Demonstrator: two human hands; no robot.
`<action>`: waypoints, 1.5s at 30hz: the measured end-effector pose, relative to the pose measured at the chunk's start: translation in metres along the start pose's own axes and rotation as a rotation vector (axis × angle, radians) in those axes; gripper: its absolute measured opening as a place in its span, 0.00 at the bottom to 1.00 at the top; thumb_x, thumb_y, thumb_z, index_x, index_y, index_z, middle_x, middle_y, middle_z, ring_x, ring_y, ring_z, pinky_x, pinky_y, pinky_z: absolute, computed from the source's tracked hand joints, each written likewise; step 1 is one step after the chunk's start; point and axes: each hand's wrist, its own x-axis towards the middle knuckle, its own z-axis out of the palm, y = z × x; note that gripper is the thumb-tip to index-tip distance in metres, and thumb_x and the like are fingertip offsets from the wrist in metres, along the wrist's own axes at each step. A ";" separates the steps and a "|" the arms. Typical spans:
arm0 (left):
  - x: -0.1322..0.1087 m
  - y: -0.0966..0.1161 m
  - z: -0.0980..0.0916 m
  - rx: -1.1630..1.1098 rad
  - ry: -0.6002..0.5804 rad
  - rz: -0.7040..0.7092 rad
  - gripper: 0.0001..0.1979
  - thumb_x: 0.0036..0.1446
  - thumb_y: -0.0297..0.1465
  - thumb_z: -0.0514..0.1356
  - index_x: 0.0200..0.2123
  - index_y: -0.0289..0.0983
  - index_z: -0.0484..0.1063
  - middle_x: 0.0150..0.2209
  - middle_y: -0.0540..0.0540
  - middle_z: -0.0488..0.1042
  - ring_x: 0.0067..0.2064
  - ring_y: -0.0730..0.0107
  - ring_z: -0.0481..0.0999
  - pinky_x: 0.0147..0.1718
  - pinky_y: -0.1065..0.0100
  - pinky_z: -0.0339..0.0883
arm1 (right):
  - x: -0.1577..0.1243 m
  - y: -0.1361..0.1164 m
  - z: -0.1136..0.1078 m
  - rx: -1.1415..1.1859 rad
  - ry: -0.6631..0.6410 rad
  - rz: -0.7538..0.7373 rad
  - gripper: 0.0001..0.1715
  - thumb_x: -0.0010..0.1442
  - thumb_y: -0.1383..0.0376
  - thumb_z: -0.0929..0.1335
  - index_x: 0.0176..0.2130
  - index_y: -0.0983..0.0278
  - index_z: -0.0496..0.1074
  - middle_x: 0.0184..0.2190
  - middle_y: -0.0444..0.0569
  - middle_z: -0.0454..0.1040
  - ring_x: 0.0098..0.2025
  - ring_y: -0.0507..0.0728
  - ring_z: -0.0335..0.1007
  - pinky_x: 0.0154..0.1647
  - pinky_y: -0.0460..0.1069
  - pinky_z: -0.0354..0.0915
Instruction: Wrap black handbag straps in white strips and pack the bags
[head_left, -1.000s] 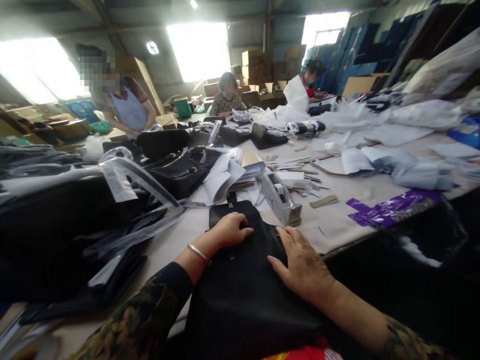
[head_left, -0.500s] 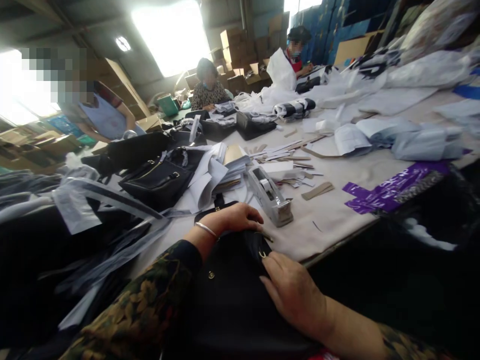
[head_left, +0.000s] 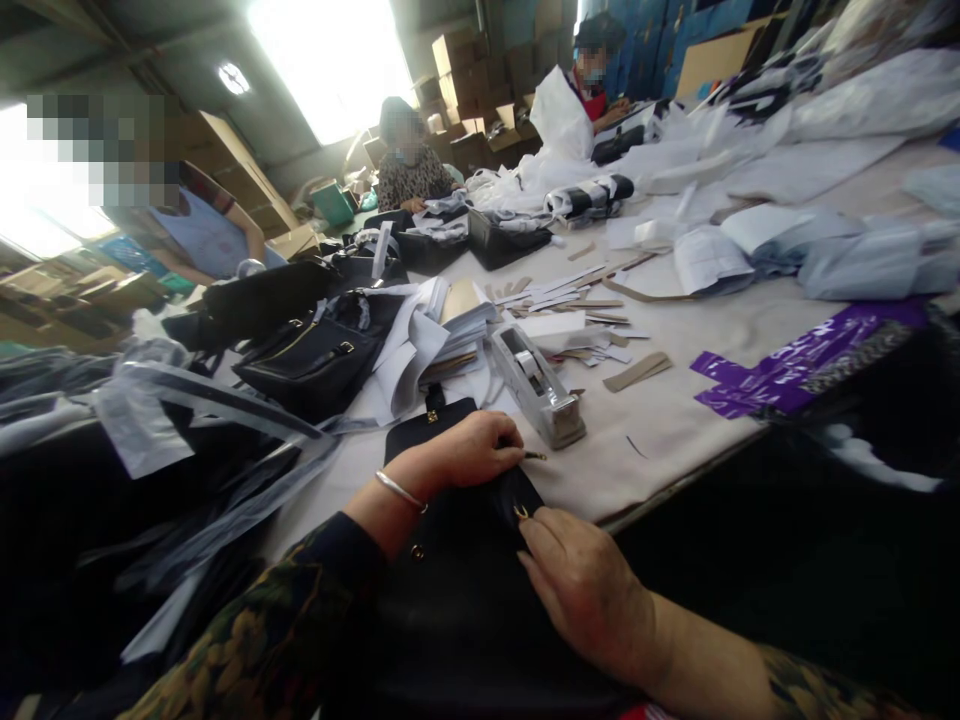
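A black leather handbag (head_left: pixel 457 590) lies flat at the near table edge, running from my lap up onto the table. My left hand (head_left: pixel 476 450) rests on its upper part, fingers curled and pinching at a small brass zipper pull by the bag's right edge. My right hand (head_left: pixel 581 585) presses down on the bag lower right, fingers bent beside a small gold ring fitting (head_left: pixel 521 512). A silver bangle (head_left: pixel 400 490) sits on my left wrist.
A grey tape dispenser (head_left: pixel 536 385) stands just beyond the bag. Paper stacks (head_left: pixel 442 335), card strips and a purple sheet (head_left: pixel 787 365) litter the table. More black bags (head_left: pixel 315 355) and plastic sleeves pile at left. Three other people work at the far side.
The view tilted and the bag slid nearer me. My left hand shifted from lying flat to pinching the zipper pull; my right hand moved down the bag towards me.
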 end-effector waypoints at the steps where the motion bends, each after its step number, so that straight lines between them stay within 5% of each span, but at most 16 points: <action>1: -0.004 0.001 0.004 0.011 0.101 -0.096 0.07 0.57 0.29 0.60 0.33 0.36 0.79 0.32 0.48 0.79 0.33 0.68 0.76 0.34 0.71 0.66 | -0.001 0.000 0.000 -0.004 0.008 -0.001 0.11 0.64 0.75 0.61 0.37 0.66 0.71 0.31 0.52 0.73 0.36 0.60 0.71 0.39 0.52 0.68; 4: -0.018 -0.001 0.013 0.055 0.318 -0.369 0.07 0.56 0.30 0.59 0.27 0.36 0.76 0.24 0.49 0.75 0.28 0.69 0.73 0.28 0.70 0.62 | -0.002 0.000 0.001 -0.013 0.016 -0.009 0.12 0.64 0.76 0.61 0.38 0.67 0.72 0.31 0.53 0.73 0.38 0.60 0.71 0.40 0.53 0.68; 9: -0.029 -0.010 0.020 -0.053 0.364 -0.451 0.09 0.54 0.31 0.62 0.40 0.38 0.75 0.26 0.51 0.78 0.25 0.71 0.72 0.25 0.71 0.62 | -0.001 0.000 0.003 -0.013 0.026 -0.031 0.12 0.62 0.78 0.62 0.38 0.68 0.72 0.31 0.54 0.74 0.38 0.61 0.72 0.39 0.53 0.69; 13: -0.029 -0.006 0.019 0.159 0.311 -0.368 0.09 0.57 0.30 0.59 0.39 0.39 0.79 0.30 0.47 0.80 0.30 0.66 0.77 0.31 0.69 0.66 | -0.002 -0.001 0.003 -0.022 0.042 -0.044 0.12 0.62 0.78 0.62 0.39 0.68 0.73 0.31 0.54 0.74 0.38 0.61 0.72 0.40 0.53 0.69; 19: -0.025 0.016 0.008 0.567 0.007 -0.404 0.14 0.61 0.29 0.55 0.33 0.35 0.81 0.36 0.36 0.81 0.40 0.51 0.81 0.36 0.61 0.71 | 0.000 -0.002 0.000 -0.044 0.077 -0.096 0.13 0.63 0.78 0.61 0.39 0.69 0.74 0.32 0.54 0.75 0.36 0.60 0.72 0.38 0.53 0.69; 23: -0.018 0.016 0.011 0.593 -0.046 -0.370 0.09 0.57 0.27 0.60 0.33 0.34 0.81 0.36 0.34 0.81 0.40 0.48 0.82 0.36 0.60 0.73 | 0.002 -0.002 -0.001 -0.033 0.076 -0.096 0.13 0.62 0.78 0.62 0.38 0.69 0.74 0.32 0.54 0.75 0.35 0.60 0.71 0.37 0.53 0.68; 28: -0.022 0.015 0.018 0.630 0.026 -0.294 0.15 0.62 0.25 0.53 0.46 0.35 0.78 0.40 0.36 0.81 0.42 0.50 0.82 0.38 0.59 0.74 | 0.002 -0.001 0.000 -0.011 0.070 -0.085 0.12 0.63 0.78 0.62 0.37 0.68 0.73 0.31 0.53 0.74 0.34 0.59 0.70 0.36 0.52 0.67; 32: -0.024 0.019 0.014 0.686 -0.076 -0.167 0.12 0.57 0.21 0.56 0.36 0.32 0.80 0.36 0.35 0.80 0.39 0.49 0.82 0.37 0.58 0.74 | 0.003 -0.001 0.001 0.003 0.076 -0.107 0.13 0.63 0.77 0.61 0.33 0.66 0.71 0.30 0.53 0.73 0.34 0.59 0.69 0.35 0.52 0.66; 34: -0.022 0.018 0.012 0.665 -0.107 -0.101 0.10 0.55 0.20 0.58 0.33 0.32 0.80 0.36 0.35 0.80 0.40 0.50 0.82 0.39 0.59 0.74 | 0.003 -0.001 0.002 0.006 0.077 -0.113 0.13 0.63 0.77 0.61 0.33 0.66 0.71 0.30 0.53 0.72 0.33 0.59 0.69 0.34 0.52 0.66; 40: -0.014 -0.003 0.015 0.327 0.144 -0.151 0.08 0.60 0.28 0.61 0.40 0.35 0.80 0.38 0.43 0.82 0.41 0.61 0.81 0.41 0.67 0.72 | 0.002 0.000 0.003 0.023 0.083 -0.091 0.11 0.63 0.78 0.61 0.36 0.66 0.71 0.31 0.53 0.72 0.34 0.59 0.69 0.36 0.52 0.66; 45: -0.025 -0.003 0.022 0.007 0.198 -0.118 0.14 0.63 0.30 0.58 0.47 0.35 0.80 0.45 0.42 0.83 0.47 0.61 0.81 0.49 0.67 0.71 | 0.000 0.001 0.005 0.036 0.085 -0.089 0.12 0.62 0.78 0.61 0.37 0.66 0.70 0.31 0.52 0.72 0.34 0.59 0.69 0.36 0.52 0.66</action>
